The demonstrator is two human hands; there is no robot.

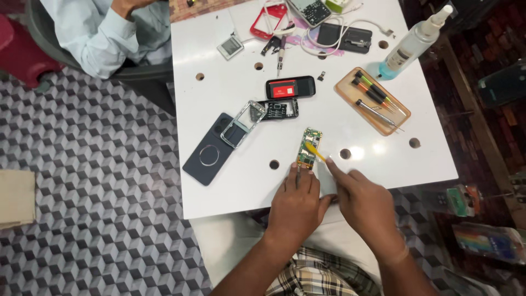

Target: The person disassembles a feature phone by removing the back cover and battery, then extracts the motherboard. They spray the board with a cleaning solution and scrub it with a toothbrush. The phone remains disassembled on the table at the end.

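The circuit board (309, 148) lies flat on the white table (230, 186), near its front edge, between two of the table's round holes. It looks light, thin and stiff, and likely fragile: the populated face would be best left alone, with any hold taken at the bare edges.

The left hand (296, 204) rests palm down just below the board, fingers loosely together and extended, fingertips (298, 169) touching or nearly touching the board's near end; it grips nothing. The right hand (366, 205), just right of the board, is closed around a yellow pick (315, 151) whose tip lies on the board's face.

Left of the board lie a dark phone back (207, 152) and a clear frame (243, 123); above it, a black phone (290, 87). To the board's right sits a tray (350, 90) of screwdrivers, and beyond that a spray bottle (412, 45).
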